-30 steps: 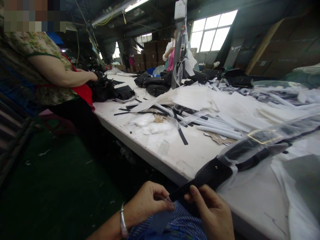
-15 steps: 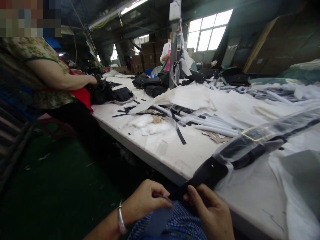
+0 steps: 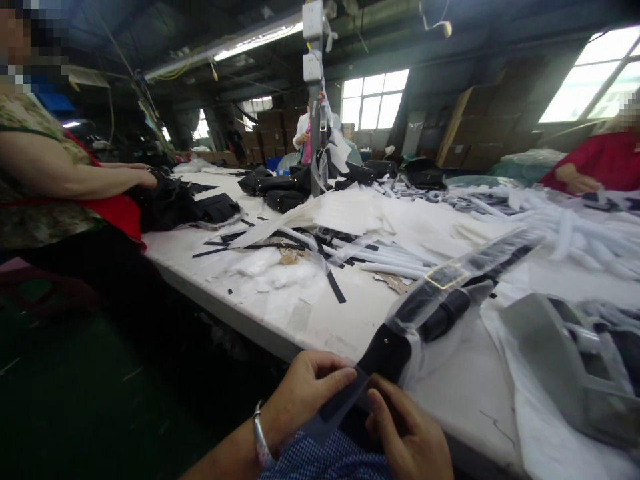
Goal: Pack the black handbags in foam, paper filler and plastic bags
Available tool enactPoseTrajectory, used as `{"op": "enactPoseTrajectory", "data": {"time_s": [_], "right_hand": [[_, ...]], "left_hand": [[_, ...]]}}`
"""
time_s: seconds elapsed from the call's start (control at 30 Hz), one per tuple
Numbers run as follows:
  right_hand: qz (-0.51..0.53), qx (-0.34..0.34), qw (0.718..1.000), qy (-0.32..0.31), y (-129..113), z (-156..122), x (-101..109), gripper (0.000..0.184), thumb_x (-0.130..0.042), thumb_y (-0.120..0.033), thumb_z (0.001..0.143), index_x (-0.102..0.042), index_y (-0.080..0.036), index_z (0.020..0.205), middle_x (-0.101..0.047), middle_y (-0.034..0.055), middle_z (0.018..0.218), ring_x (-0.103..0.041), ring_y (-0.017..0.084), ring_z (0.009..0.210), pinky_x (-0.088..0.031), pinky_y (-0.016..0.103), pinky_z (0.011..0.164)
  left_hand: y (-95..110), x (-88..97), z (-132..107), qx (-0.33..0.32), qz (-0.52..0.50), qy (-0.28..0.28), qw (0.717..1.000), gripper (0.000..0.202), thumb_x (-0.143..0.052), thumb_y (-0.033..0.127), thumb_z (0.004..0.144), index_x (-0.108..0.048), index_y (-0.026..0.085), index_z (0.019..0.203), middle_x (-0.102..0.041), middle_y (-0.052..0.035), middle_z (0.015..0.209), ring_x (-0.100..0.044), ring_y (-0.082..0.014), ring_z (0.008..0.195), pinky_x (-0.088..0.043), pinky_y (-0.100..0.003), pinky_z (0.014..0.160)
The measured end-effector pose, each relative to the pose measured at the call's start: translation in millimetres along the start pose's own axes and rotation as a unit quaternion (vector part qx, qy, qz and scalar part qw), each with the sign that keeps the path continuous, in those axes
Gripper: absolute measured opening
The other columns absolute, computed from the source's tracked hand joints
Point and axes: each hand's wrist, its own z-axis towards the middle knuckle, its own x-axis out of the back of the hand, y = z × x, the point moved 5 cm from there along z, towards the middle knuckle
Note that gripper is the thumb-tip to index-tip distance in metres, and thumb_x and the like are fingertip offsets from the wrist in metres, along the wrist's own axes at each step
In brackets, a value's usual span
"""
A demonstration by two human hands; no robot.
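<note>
At the table's near edge, my left hand [image 3: 313, 387] is closed, pinching a thin greyish translucent sheet [image 3: 333, 408] against the end of a black strap [image 3: 387, 350]. My right hand [image 3: 407, 430] is curled just right of it, thumb and fingers closed at the strap's lower end; the exact grip is partly hidden. The strap runs up and away over the table, bearing a small gold stud. Clear plastic film [image 3: 407, 310] wraps its farther part, with a rectangular gold frame buckle [image 3: 447, 275] showing there.
On the white table [image 3: 330, 327] lie white foam sheets [image 3: 345, 210], white tubes, black strips and black bags [image 3: 285, 183]. A grey tape dispenser [image 3: 560, 360] stands at right. A co-worker in a red apron [image 3: 123, 213] stands left; another person in red [image 3: 587, 167] works far right.
The view has turned right, bringing the tape dispenser and the person in red into sight. The translucent sheet, hanging below my left hand before, now lies up along the strap's end.
</note>
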Motion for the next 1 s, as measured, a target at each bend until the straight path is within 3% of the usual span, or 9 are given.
{"op": "enactPoseTrajectory", "data": {"time_s": [0.17, 0.23, 0.33, 0.43, 0.53, 0.63, 0.73, 0.9, 1.0], "right_hand": [[0.038, -0.021, 0.999, 0.011, -5.1, -2.9, 1.7, 0.044, -0.059, -0.06, 0.083, -0.078, -0.022, 0.096, -0.062, -0.0007, 0.049, -0.058, 0.015, 0.041, -0.052, 0.022, 0.051], [0.047, -0.028, 0.998, 0.009, -8.2, -1.6, -0.6, 0.047, -0.058, -0.061, 0.083, -0.078, -0.021, 0.098, -0.061, -0.0012, 0.047, -0.057, 0.015, 0.04, -0.049, 0.021, 0.045], [0.058, -0.047, 0.997, 0.01, -11.5, 2.8, -3.4, 0.051, -0.056, -0.063, 0.084, -0.077, -0.019, 0.101, -0.06, -0.0015, 0.044, -0.057, 0.015, 0.038, -0.046, 0.021, 0.041], [0.062, -0.063, 0.996, 0.014, -15.7, 9.1, -4.2, 0.052, -0.056, -0.064, 0.083, -0.077, -0.018, 0.093, -0.059, -0.0015, 0.042, -0.056, 0.015, 0.037, -0.045, 0.022, 0.039], [0.066, -0.076, 0.995, 0.005, -21.2, 15.0, -5.2, 0.048, -0.057, -0.063, 0.083, -0.075, -0.019, 0.08, -0.059, -0.0017, 0.041, -0.056, 0.015, 0.037, -0.045, 0.022, 0.04], [0.06, -0.095, 0.994, -0.007, -24.5, 18.4, -6.6, 0.045, -0.058, -0.062, 0.083, -0.072, -0.02, 0.074, -0.06, -0.0016, 0.042, -0.057, 0.015, 0.04, -0.045, 0.022, 0.044], [0.053, -0.103, 0.993, -0.003, -25.1, 19.6, -7.2, 0.044, -0.059, -0.061, 0.083, -0.07, -0.02, 0.069, -0.06, -0.0013, 0.042, -0.057, 0.015, 0.041, -0.045, 0.022, 0.044], [0.049, -0.112, 0.992, -0.008, -21.5, 20.5, -7.6, 0.043, -0.062, -0.06, 0.081, -0.069, -0.021, 0.067, -0.06, -0.0012, 0.043, -0.058, 0.016, 0.042, -0.045, 0.023, 0.044], [0.056, -0.119, 0.991, -0.017, -20.6, 21.7, -7.3, 0.043, -0.061, -0.061, 0.081, -0.07, -0.021, 0.069, -0.061, -0.0005, 0.046, -0.059, 0.017, 0.045, -0.047, 0.024, 0.048]], "left_hand": [[25.6, -10.5, 18.6, -0.085, 0.025, 0.005, 0.996, 0.031, -0.071, 0.044, 0.081, -0.077, 0.014, 0.085, -0.072, -0.008, 0.089, -0.064, -0.0218, 0.086, -0.048, -0.03, 0.078], [29.1, -13.7, 23.7, -0.073, 0.025, 0.001, 0.997, 0.034, -0.072, 0.046, 0.08, -0.077, 0.013, 0.086, -0.072, -0.0081, 0.087, -0.064, -0.022, 0.084, -0.049, -0.03, 0.076], [25.7, -17.5, 30.6, -0.045, -0.005, -0.014, 0.999, 0.037, -0.074, 0.046, 0.078, -0.073, 0.012, 0.093, -0.072, -0.0079, 0.086, -0.065, -0.0211, 0.081, -0.049, -0.029, 0.071], [23.6, -15.7, 36.0, -0.071, -0.015, 0.005, 0.997, 0.037, -0.078, 0.041, 0.075, -0.067, 0.014, 0.098, -0.07, -0.0053, 0.084, -0.065, -0.0189, 0.08, -0.049, -0.027, 0.071], [25.3, -14.0, 37.0, -0.104, 0.02, 0.021, 0.994, 0.029, -0.077, 0.039, 0.076, -0.065, 0.015, 0.088, -0.067, -0.0031, 0.081, -0.062, -0.0171, 0.078, -0.048, -0.026, 0.071], [25.5, -12.5, 33.0, -0.112, 0.017, 0.021, 0.993, 0.031, -0.068, 0.045, 0.084, -0.066, 0.015, 0.092, -0.068, -0.0039, 0.086, -0.062, -0.0175, 0.081, -0.048, -0.026, 0.073], [18.7, -7.1, 26.3, -0.086, 0.004, 0.029, 0.996, 0.038, -0.06, 0.051, 0.088, -0.066, 0.014, 0.099, -0.067, -0.0037, 0.083, -0.061, -0.0163, 0.075, -0.047, -0.025, 0.066], [4.9, 0.4, 18.2, -0.064, 0.009, 0.021, 0.998, 0.033, -0.069, 0.046, 0.083, -0.07, 0.013, 0.09, -0.07, -0.0065, 0.086, -0.063, -0.0197, 0.08, -0.048, -0.027, 0.071], [0.2, 0.8, 17.4, -0.076, 0.009, 0.046, 0.996, 0.031, -0.07, 0.043, 0.082, -0.072, 0.014, 0.09, -0.072, -0.0073, 0.087, -0.064, -0.0214, 0.081, -0.049, -0.029, 0.072]]}}
